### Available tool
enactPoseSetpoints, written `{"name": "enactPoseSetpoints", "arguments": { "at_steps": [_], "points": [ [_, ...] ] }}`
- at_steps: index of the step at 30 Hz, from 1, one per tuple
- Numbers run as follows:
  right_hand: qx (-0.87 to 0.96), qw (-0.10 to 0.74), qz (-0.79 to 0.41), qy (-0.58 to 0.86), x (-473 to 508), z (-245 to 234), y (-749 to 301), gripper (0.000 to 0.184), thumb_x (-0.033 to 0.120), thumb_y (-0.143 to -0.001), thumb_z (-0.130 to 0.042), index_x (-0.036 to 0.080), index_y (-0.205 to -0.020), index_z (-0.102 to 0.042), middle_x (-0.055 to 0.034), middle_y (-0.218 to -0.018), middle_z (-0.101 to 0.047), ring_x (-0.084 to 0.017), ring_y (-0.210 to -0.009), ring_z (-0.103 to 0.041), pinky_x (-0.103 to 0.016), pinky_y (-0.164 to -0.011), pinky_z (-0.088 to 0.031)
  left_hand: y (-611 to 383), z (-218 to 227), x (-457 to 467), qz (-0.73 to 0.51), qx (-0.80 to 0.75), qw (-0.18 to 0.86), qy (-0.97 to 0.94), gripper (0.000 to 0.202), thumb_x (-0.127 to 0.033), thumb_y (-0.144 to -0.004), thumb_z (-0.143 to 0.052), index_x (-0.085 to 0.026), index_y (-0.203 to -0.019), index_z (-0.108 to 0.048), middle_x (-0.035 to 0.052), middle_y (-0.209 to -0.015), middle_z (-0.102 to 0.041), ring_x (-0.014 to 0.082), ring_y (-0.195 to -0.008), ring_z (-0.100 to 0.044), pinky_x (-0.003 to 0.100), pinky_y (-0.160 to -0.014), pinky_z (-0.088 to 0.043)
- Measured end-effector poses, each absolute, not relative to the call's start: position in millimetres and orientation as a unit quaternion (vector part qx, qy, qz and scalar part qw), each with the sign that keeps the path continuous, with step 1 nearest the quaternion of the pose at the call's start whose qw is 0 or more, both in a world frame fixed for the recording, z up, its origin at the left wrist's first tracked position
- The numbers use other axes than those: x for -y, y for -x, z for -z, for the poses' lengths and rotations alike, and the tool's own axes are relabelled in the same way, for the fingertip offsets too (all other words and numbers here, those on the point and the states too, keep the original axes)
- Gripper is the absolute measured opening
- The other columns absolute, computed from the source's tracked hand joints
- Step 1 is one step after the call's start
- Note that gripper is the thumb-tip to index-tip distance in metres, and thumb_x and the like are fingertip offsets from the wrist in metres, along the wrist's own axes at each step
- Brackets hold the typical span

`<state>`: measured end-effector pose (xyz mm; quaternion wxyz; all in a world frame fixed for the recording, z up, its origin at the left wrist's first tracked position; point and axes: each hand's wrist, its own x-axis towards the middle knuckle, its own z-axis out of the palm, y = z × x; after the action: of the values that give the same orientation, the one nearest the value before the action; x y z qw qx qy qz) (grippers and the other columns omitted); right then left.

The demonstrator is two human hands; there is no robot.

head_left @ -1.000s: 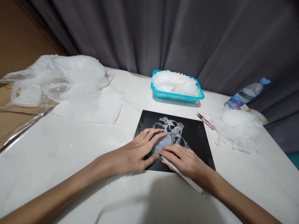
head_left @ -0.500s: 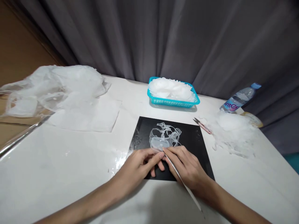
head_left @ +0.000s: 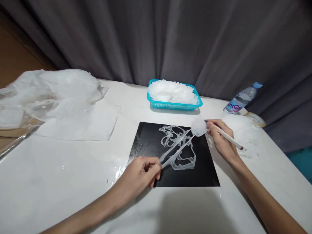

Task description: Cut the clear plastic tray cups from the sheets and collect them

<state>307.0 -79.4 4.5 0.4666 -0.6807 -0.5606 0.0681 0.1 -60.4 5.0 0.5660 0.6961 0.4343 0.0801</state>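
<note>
A black sheet lies on the white table in front of me. A translucent, stringy white film is stretched over it. My left hand pinches the near end of the film at the sheet's lower left. My right hand is at the sheet's upper right corner, closed on a thin white stick and on a white flat piece at the film's far end. The film runs taut between both hands.
A turquoise basket heaped with white pieces stands behind the sheet. A water bottle lies at right beside a pile of white scraps. Crumpled clear plastic and a white paper sheet are at left. A grey curtain hangs behind.
Both hands were together at the sheet's near edge. My right hand has moved up and right with the white piece, pulling the film out long; my left hand stays pinching the near end.
</note>
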Motion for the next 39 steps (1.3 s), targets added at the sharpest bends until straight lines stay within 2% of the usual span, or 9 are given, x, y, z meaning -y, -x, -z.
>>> {"name": "enactPoseSetpoints", "arguments": {
  "at_steps": [5,8,10,13,15,19,24,28,39],
  "points": [
    [0.711,0.401,-0.138,0.561,96,-17,-285,0.019,0.028,-0.105,-0.055,0.026,-0.114,-0.072,-0.0054,-0.110,-0.071,-0.024,-0.107,-0.064,-0.043,-0.098,-0.048,4,-7,47,-0.176,-0.472,0.363,-0.784,0.038,-0.057,-0.092,-0.064,-0.020,-0.090,-0.058,-0.0030,-0.073,-0.052,0.0170,-0.066,-0.051,0.028,-0.061,-0.039],
    [0.767,0.362,-0.190,0.494,111,-26,-260,0.024,0.025,-0.105,-0.056,0.028,-0.123,-0.070,-0.0058,-0.111,-0.069,-0.022,-0.106,-0.061,-0.041,-0.095,-0.049,3,-11,39,-0.287,-0.395,0.238,-0.840,0.074,-0.059,-0.081,-0.082,-0.022,-0.136,-0.050,0.0098,-0.123,-0.060,0.0282,-0.111,-0.058,0.039,-0.093,-0.048],
    [0.782,0.352,-0.225,0.463,119,-30,-250,0.029,0.023,-0.105,-0.055,0.029,-0.131,-0.068,-0.0059,-0.111,-0.066,-0.021,-0.104,-0.060,-0.039,-0.093,-0.050,0,-11,35,-0.266,-0.305,0.254,-0.878,0.067,-0.051,-0.089,-0.078,-0.027,-0.145,-0.049,0.0101,-0.138,-0.056,0.0297,-0.128,-0.051,0.042,-0.107,-0.043],
    [0.760,0.384,-0.240,0.467,126,-31,-246,0.035,0.024,-0.106,-0.055,0.032,-0.139,-0.063,-0.0047,-0.108,-0.062,-0.019,-0.100,-0.061,-0.036,-0.088,-0.052,-7,-10,31,-0.212,-0.270,0.367,-0.865,0.019,-0.040,-0.105,-0.059,-0.025,-0.113,-0.068,0.0025,-0.105,-0.068,0.0224,-0.104,-0.062,0.035,-0.095,-0.047],
    [0.737,0.422,-0.178,0.498,127,-27,-248,0.032,0.026,-0.108,-0.048,0.033,-0.134,-0.067,-0.0046,-0.106,-0.059,-0.020,-0.101,-0.059,-0.039,-0.090,-0.050,-9,-9,30,-0.223,-0.312,0.471,-0.794,0.027,-0.042,-0.105,-0.057,-0.020,-0.093,-0.066,-0.0005,-0.085,-0.064,0.0180,-0.082,-0.061,0.030,-0.077,-0.048],
    [0.704,0.457,-0.014,0.543,125,-13,-249,0.037,0.025,-0.110,-0.036,0.029,-0.115,-0.072,-0.0072,-0.113,-0.058,-0.025,-0.111,-0.053,-0.049,-0.102,-0.043,-7,-12,28,-0.256,-0.358,0.619,-0.651,0.030,-0.046,-0.095,-0.071,-0.019,-0.090,-0.060,-0.0031,-0.079,-0.059,0.0134,-0.072,-0.058,0.023,-0.065,-0.042],
    [0.747,0.434,-0.094,0.494,125,6,-230,0.027,0.012,-0.108,-0.039,0.025,-0.121,-0.059,-0.0071,-0.112,-0.064,-0.022,-0.104,-0.059,-0.041,-0.093,-0.047,-2,-16,28,-0.244,-0.365,0.677,-0.591,0.037,-0.044,-0.088,-0.080,-0.019,-0.087,-0.052,-0.0025,-0.079,-0.062,0.0114,-0.069,-0.054,0.021,-0.061,-0.039],
    [0.730,0.402,-0.184,0.521,125,11,-218,0.022,0.022,-0.106,-0.053,0.025,-0.127,-0.055,-0.0078,-0.117,-0.065,-0.024,-0.104,-0.058,-0.039,-0.089,-0.049,-5,-12,32,-0.247,-0.346,0.699,-0.574,0.043,-0.041,-0.083,-0.084,-0.020,-0.087,-0.046,-0.0040,-0.080,-0.059,0.0108,-0.070,-0.052,0.020,-0.061,-0.039],
    [0.691,0.385,-0.297,0.535,119,5,-224,0.007,0.028,-0.100,-0.066,0.026,-0.106,-0.069,-0.0031,-0.100,-0.068,-0.020,-0.092,-0.060,-0.032,-0.079,-0.047,-13,-8,39,-0.241,-0.358,0.632,-0.643,0.037,-0.042,-0.086,-0.079,-0.020,-0.089,-0.050,-0.0050,-0.081,-0.052,0.0117,-0.072,-0.049,0.022,-0.063,-0.040]
  ]
}}
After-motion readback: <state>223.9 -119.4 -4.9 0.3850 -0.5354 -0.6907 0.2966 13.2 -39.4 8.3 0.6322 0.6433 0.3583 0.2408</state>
